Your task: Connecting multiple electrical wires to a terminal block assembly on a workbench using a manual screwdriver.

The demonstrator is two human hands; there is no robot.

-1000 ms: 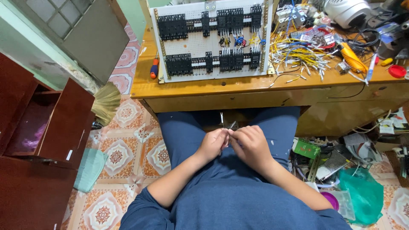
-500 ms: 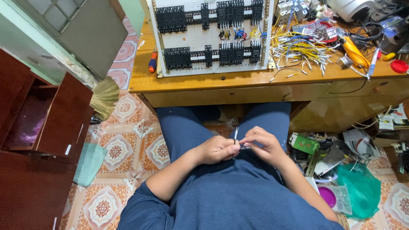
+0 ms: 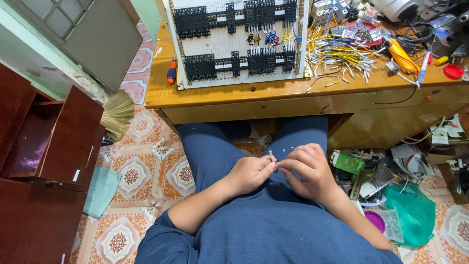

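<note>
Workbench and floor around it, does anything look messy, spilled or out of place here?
Yes. Loose cut wires lie tangled across the wooden desk beside the white terminal panel. Boxes, parts and a green bag are heaped on the floor at right. Both hands, left hand and right hand, pinch a small wire piece.

two hands (image 3: 278, 171), one panel (image 3: 239, 41), one broom (image 3: 117, 115)

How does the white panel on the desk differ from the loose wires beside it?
The white perforated panel is one flat board with black terminal blocks in neat rows; the loose yellow and white wires form a tangled pile. The panel is far larger than any one wire. Both rest on the wooden desk.
</note>
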